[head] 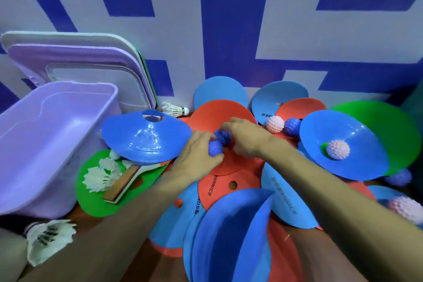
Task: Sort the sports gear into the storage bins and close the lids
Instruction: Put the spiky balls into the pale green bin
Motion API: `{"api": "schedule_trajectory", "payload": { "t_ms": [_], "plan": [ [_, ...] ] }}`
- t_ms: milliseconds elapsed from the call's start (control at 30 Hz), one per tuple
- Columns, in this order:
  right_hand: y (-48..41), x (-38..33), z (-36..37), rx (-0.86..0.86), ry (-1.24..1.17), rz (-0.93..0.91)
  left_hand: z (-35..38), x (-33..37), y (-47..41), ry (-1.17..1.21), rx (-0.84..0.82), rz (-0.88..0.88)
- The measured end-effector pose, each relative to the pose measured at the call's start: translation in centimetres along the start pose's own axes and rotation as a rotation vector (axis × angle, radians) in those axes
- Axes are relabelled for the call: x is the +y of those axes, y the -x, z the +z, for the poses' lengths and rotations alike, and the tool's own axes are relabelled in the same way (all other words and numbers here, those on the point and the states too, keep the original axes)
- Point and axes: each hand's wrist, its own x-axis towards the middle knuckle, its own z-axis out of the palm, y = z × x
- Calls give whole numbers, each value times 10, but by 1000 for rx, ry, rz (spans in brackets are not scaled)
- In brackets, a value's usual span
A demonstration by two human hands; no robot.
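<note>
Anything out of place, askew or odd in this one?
Nothing looks damaged, but the gear is one jumbled heap. A pink spiky ball sits in an upturned blue cone, a paddle is wedged under a domed blue cone, and the purple bin shows nothing inside, its lids leaning on the wall.

Wall (pixel 178 30): pale grey-white paint, fills top half of frame, bkgd.
Bands (pixel 219 18): broad royal-blue stripes on the wall, vert. & horiz., some w/ angled cuts.
Surface (pixel 87 221): brown, wood-look, seen only in gaps at lower left & btm centre; table or floor, can't tell.
Teal patch (pixel 413 103): dark, at right edge beside the wall; too blurred to ID.
</note>
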Motion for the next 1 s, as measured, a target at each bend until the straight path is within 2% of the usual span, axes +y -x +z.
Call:
{"api": "schedule_trajectory", "payload": {
  "t_ms": [233, 433, 567, 700, 833, 1000],
  "plan": [
    [-19, -1, 13, -35, 55, -27, 11, -8, -9, -29, 49, -19],
    [-10, -6, 13, 141, -11, 60, -11, 0, 6, 73, 61, 33],
    [18, -27, -3, 302, -208, 133, -56, 6, 35, 136, 125, 16],
    [50, -76, -21, 362, -299, 112, -112, 7, 86, 163, 236, -36],
    [80, -145, -39, 432, -394, 3, -167, -6, 152, 210, 359, -105],
    [111, -245, -34, 430, -601, -138, -228, -26, 237, 242, 498, -114]
  ]
}}
